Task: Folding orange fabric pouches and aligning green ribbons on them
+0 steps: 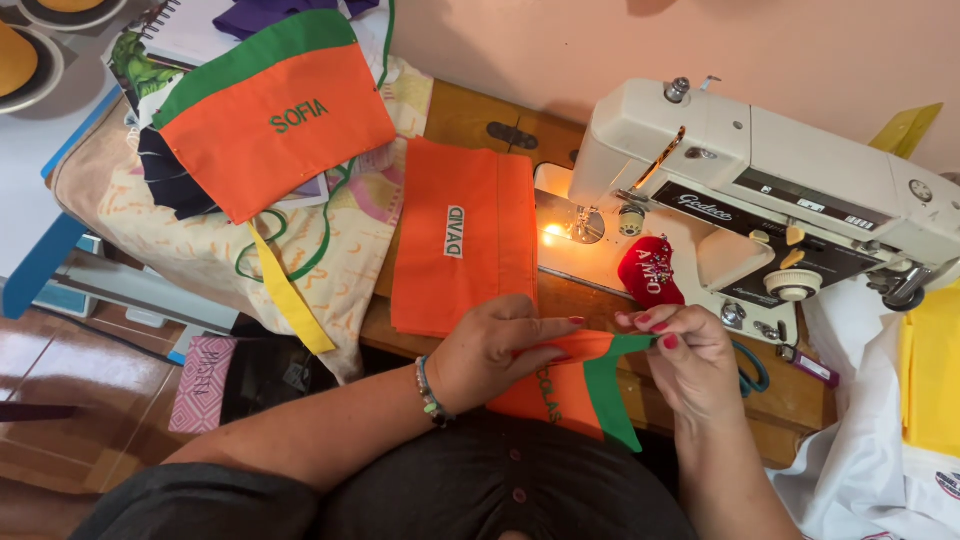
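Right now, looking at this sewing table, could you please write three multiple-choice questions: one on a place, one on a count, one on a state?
1. Where does the red pincushion sit?
A. On the sewing machine bed
B. On the floor
C. On the notebook

2. How many orange fabric pieces are visible?
A. One
B. Three
C. Five

3. What is the state of the machine's lamp?
A. Off
B. Covered
C. Lit

Answers: 1 A, it rests beside the needle; 2 B, one upper left, one flat, one orange-and-green piece held by left hand and right hand; 3 C, it glows.
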